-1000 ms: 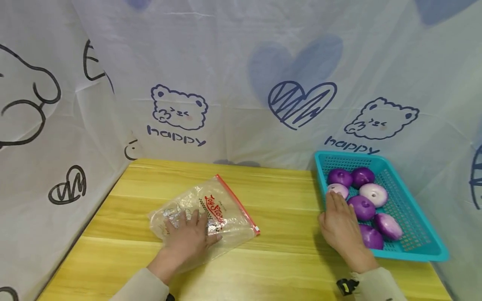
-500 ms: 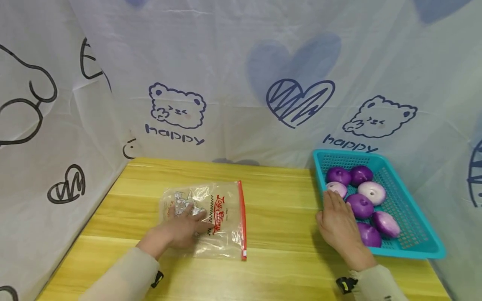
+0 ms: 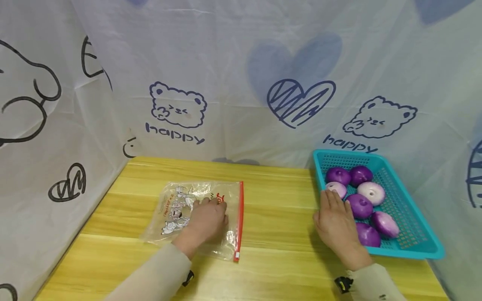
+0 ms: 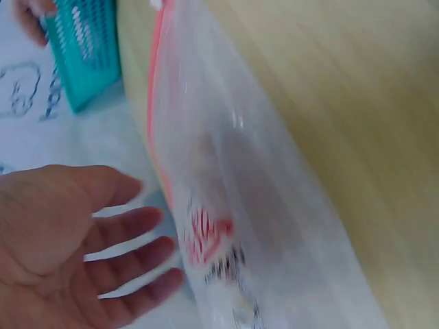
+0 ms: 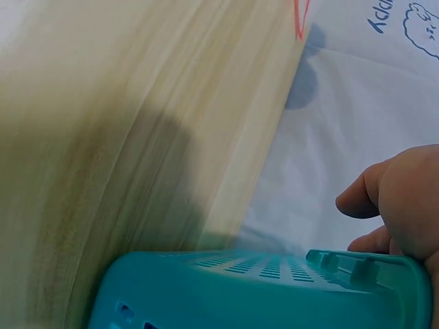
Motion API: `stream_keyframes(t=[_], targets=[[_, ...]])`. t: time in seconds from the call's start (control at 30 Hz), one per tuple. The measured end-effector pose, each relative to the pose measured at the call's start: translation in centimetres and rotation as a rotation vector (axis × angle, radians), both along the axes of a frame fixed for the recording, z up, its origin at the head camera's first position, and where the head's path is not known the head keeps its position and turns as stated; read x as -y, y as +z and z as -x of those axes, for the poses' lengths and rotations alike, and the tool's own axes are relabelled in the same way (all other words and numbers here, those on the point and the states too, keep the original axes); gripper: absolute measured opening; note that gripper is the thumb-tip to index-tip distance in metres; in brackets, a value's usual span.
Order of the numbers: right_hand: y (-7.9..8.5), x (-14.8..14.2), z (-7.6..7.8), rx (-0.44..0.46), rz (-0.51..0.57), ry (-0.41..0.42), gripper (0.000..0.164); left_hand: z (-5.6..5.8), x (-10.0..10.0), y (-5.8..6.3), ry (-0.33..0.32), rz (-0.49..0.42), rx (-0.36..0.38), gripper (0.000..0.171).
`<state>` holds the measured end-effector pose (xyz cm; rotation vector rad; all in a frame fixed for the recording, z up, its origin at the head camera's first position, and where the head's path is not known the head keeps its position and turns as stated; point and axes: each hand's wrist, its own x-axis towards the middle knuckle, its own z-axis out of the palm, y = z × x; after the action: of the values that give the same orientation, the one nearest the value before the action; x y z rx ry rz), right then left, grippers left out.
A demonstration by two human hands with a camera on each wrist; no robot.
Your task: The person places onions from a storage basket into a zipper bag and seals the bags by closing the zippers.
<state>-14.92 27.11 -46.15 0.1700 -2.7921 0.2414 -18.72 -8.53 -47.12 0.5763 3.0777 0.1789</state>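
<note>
A clear zip bag [image 3: 231, 225] with a red zipper strip and red print lies flat on the table, its zipper side facing right. My left hand [image 3: 207, 219] is over the bag's middle. In the left wrist view that hand [image 4: 89, 250] shows spread, slightly bent fingers close to the bag [image 4: 254, 178], pinching nothing. My right hand [image 3: 337, 228] rests over the left rim of a turquoise basket [image 3: 418, 217], fingers extended toward a pale onion [image 3: 336, 190]. Several purple and whitish onions sit in the basket, including a purple onion [image 3: 359, 206]. The right thumb [image 5: 360, 199] stays outside the basket wall.
The yellow wood-grain table [image 3: 278, 225] extends between bag and basket. A white cloth [image 3: 233, 83] with blue drawings hangs behind the table and continues along both sides. The basket stands at the table's right side, near the cloth.
The bag has turned so its red zipper runs nearly straight toward me, and its printed end has shifted. My left hand has moved right and slightly up across it. The right hand has stayed at the basket.
</note>
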Motion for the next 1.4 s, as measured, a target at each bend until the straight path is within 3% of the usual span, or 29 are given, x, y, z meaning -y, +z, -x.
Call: stream_keyframes(t=[0.13,0.23,0.53,0.9,1.13,1.3,1.4], targets=[[-0.2,0.0,0.1,-0.008,-0.029,-0.001,0.058,0.8,-2.7,-1.0,-0.039,0.014,-0.108,0.035],[-0.4,0.0,0.1,-0.015,-0.040,0.002,0.058,1.3,-4.0,-1.7,-0.034,0.048,-0.138,0.041],[-0.6,0.2,0.0,-0.004,-0.039,-0.016,0.059,1.9,-5.3,-2.9,-0.002,0.175,-0.136,0.051],[-0.8,-0.1,0.1,-0.026,-0.059,-0.010,0.060,2.1,-5.7,-2.7,0.020,0.252,-0.146,0.048],[-0.9,0.0,0.1,-0.052,-0.053,0.000,0.059,2.1,-4.9,-0.9,0.020,0.255,-0.202,0.031],[-0.7,0.1,0.1,-0.078,-0.054,0.009,0.059,1.9,-4.0,1.9,0.041,0.226,-0.242,0.018],[-0.6,0.1,0.0,-0.078,-0.060,0.010,0.059,1.6,-3.4,4.0,0.059,0.188,-0.289,0.024]])
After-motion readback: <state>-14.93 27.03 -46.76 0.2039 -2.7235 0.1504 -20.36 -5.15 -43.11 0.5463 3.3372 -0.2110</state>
